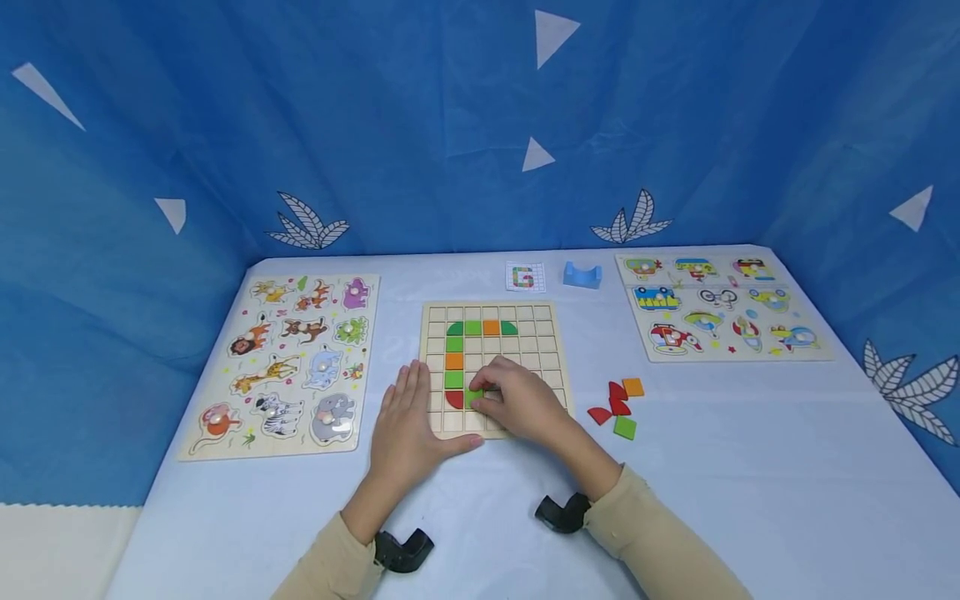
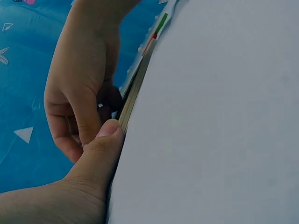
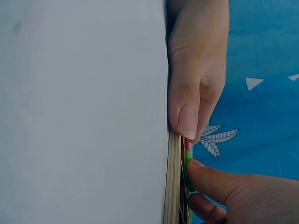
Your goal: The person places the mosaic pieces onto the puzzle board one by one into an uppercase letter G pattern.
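Observation:
A wooden grid board (image 1: 536, 354) lies on the white table with green, orange and red tiles in its squares. My left hand (image 1: 408, 429) lies along its left edge, fingers straight, while the thumb reaches along the front edge; in the left wrist view that thumb (image 2: 100, 144) touches the board's side. With thumb and fingers my right hand (image 1: 521, 400) pinches a green square tile (image 1: 474, 398) at the board, right beside the red quarter-round tile (image 1: 454, 400). From the right wrist view, the green tile (image 3: 188, 175) stands slightly tilted under the fingertips.
Loose red tiles (image 1: 618, 398), an orange square (image 1: 633, 387) and a green square (image 1: 625, 427) lie right of the board. Behind it are a pattern card (image 1: 525, 277) and a blue holder (image 1: 582, 275). Animal (image 1: 296, 417) and vehicle (image 1: 720, 350) peg puzzles flank it.

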{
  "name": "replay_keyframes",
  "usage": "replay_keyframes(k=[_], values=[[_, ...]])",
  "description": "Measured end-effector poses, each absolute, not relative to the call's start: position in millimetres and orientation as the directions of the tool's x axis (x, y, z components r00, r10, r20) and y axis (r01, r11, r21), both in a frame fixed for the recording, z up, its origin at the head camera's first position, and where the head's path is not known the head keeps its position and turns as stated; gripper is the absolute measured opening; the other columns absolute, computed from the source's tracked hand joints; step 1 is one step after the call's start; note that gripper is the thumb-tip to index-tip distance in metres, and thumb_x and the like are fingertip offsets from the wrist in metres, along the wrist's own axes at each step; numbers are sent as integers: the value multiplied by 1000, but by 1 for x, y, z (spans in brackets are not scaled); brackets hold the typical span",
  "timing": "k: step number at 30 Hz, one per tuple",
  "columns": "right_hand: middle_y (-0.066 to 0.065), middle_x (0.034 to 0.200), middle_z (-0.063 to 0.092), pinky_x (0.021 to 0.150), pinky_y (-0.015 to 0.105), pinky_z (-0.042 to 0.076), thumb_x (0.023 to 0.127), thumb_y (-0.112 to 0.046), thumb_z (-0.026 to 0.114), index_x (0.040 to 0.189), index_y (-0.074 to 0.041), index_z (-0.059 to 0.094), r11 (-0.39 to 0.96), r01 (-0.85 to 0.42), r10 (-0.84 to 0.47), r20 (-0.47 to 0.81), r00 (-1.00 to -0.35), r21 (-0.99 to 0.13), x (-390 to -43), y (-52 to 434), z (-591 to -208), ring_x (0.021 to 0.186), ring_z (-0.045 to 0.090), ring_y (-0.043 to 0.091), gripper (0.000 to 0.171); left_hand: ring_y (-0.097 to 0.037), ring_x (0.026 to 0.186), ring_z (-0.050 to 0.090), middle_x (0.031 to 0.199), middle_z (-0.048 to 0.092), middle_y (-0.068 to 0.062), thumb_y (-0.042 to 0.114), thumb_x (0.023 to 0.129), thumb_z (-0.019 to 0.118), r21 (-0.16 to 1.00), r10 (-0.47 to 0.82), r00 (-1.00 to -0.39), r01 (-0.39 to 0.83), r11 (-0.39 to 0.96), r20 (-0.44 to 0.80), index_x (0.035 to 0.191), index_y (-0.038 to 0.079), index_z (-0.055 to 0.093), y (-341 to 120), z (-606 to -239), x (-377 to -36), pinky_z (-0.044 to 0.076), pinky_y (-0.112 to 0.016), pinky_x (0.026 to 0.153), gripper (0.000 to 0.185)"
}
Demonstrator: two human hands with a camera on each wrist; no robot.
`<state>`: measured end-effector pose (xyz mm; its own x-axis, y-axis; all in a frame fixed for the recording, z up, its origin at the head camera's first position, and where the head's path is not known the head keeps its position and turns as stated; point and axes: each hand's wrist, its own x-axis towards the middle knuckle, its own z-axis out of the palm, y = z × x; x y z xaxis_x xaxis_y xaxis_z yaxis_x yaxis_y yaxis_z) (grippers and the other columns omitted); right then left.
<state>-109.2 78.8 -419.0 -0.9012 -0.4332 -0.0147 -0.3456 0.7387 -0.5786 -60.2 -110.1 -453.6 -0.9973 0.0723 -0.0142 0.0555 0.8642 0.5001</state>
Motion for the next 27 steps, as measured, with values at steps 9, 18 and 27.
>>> replay_keyframes(k=[9, 18, 27], values=[[-12, 94, 62, 70, 22, 49, 85, -25, 80, 103, -22, 77, 731, -355, -442, -8, -897, -583, -104, 96, -417, 79, 55, 4, 18, -29, 156, 4, 167, 10, -14, 80, 63, 73, 502, 68, -997, 49, 864, -21, 158, 1, 12, -109, -453, -59, 11, -52, 126, 138], [-6, 84, 59, 65, 27, 44, 88, -22, 76, 120, -17, 69, 791, -203, -281, -47, -959, -577, -99, 171, -405, 73, 52, 13, 33, -30, 156, 5, 167, 11, -14, 79, 61, 76, 512, 57, -998, 43, 858, -12, 158, 2, 15, -109, -455, -59, 11, -53, 125, 138], [3, 86, 58, 63, 27, 46, 88, -18, 76, 131, -13, 63, 879, -45, -124, -137, -983, -475, -99, 242, -404, 79, 52, 18, 46, -30, 156, 4, 167, 10, -14, 80, 61, 75, 510, 58, -998, 45, 859, -10, 158, 2, 14, -108, -456, -60, 11, -53, 125, 139]])
